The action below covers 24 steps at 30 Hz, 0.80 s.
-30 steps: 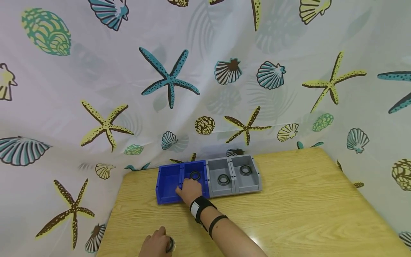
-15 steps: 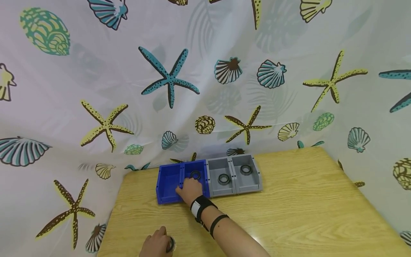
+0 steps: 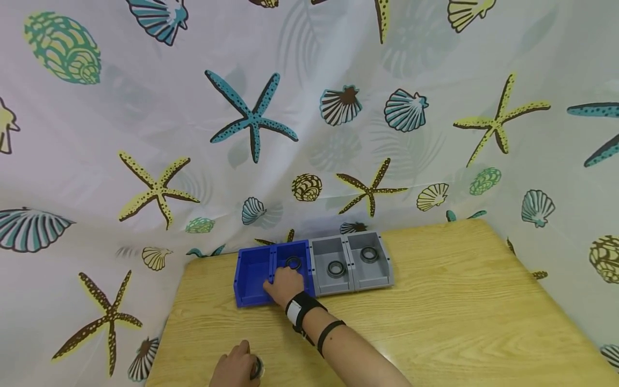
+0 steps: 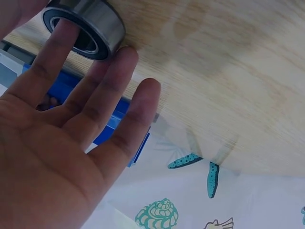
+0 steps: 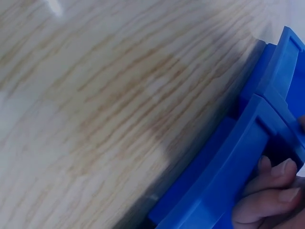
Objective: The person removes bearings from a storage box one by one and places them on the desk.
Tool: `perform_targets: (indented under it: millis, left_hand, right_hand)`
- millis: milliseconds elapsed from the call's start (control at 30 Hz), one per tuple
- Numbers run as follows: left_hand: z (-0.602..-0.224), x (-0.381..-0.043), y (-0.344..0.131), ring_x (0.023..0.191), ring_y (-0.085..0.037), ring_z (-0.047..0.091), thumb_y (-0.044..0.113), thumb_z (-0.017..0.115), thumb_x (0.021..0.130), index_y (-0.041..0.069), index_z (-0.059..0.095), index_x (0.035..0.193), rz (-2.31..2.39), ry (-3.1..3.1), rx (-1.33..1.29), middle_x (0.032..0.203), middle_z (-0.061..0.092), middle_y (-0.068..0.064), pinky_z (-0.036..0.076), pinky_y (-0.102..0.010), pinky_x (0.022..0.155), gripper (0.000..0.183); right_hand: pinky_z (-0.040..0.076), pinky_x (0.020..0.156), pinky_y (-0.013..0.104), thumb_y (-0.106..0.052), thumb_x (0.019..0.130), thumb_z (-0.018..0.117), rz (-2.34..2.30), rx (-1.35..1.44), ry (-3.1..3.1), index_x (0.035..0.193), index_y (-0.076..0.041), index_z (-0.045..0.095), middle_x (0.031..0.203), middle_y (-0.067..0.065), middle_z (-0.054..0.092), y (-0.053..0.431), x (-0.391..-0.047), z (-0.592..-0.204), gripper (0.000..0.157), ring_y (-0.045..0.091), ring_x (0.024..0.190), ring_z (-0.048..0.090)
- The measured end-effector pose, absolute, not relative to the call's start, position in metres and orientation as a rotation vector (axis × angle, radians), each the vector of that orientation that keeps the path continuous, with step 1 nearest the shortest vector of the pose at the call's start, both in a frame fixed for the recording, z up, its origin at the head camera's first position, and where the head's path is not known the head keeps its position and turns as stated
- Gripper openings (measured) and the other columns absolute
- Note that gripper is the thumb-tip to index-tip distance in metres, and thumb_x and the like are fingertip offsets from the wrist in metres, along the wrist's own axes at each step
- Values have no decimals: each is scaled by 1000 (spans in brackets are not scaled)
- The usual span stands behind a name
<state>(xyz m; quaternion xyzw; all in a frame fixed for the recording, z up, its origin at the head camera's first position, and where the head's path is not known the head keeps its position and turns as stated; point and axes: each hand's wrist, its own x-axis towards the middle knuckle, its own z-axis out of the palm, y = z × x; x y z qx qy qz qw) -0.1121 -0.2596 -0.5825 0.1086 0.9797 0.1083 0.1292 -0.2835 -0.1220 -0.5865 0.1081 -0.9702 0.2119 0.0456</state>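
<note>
At the front left of the table, my left hand [image 3: 235, 366] holds a ball bearing [image 3: 256, 367]. In the left wrist view the bearing [image 4: 88, 31] is a steel ring with a dark seal, one finger reaching into its bore, the other fingers spread below. My right hand [image 3: 286, 285] reaches into the second blue bin [image 3: 309, 289], in front of another bearing [image 3: 293, 263] inside it. The right wrist view has curled fingers [image 5: 267, 202] behind the blue bin's front wall [image 5: 214, 176]; I cannot tell whether they hold anything.
Left of the right hand is another blue bin [image 3: 254, 277]. Two grey bins [image 3: 333, 291] adjoin on the right, with a bearing [image 3: 336, 269] in one and a bearing [image 3: 369, 254] in the other. A patterned cloth [image 3: 271, 172] hangs behind the wooden table [image 3: 459, 301].
Both hands stay almost where they were, the left with its bearing and the right in the blue bin. The head view has shifted very slightly.
</note>
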Motion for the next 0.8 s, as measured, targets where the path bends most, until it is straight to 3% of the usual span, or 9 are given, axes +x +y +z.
perform_targets:
  millis: [333, 467, 600, 700, 800]
  left_hand:
    - [-577, -120, -258, 70, -16, 44, 28, 84, 78, 18, 55, 66, 357, 2876, 273, 82, 46, 1, 41, -39, 57, 33]
    - [-566, -126, -255, 69, -14, 47, 30, 86, 83, 18, 57, 68, 370, 2988, 265, 82, 48, 2, 43, -36, 56, 35]
    - [-552, -138, -252, 65, -12, 51, 24, 83, 87, 16, 61, 72, 405, 3103, 202, 80, 53, 1, 44, -34, 53, 28]
    - [-543, -152, -251, 61, -12, 52, 17, 80, 89, 12, 64, 79, 463, 3189, 137, 80, 57, -1, 43, -32, 50, 19]
    - [-537, -167, -248, 61, -13, 54, 15, 76, 91, 9, 66, 85, 489, 3255, 89, 79, 58, -2, 43, -32, 49, 13]
  right_hand:
    - [40, 40, 29, -69, 93, 61, 605, 334, -2979, 60, -15, 56, 44, -3, 41, -118, -281, -582, 63, 12, 37, 45]
    - [48, 46, 32, -62, 96, 61, 645, 363, -2961, 84, -9, 71, 54, 3, 56, -114, -278, -579, 55, 16, 44, 55]
    - [54, 52, 35, -56, 99, 61, 655, 411, -2947, 106, -6, 75, 68, 8, 67, -109, -277, -578, 53, 20, 53, 63]
    - [53, 50, 34, -53, 101, 60, 688, 458, -2934, 101, -7, 75, 68, 7, 67, -105, -276, -576, 48, 19, 53, 63]
    - [47, 46, 32, -42, 102, 61, 776, 485, -2897, 80, -11, 70, 60, 0, 58, -98, -274, -574, 39, 15, 48, 57]
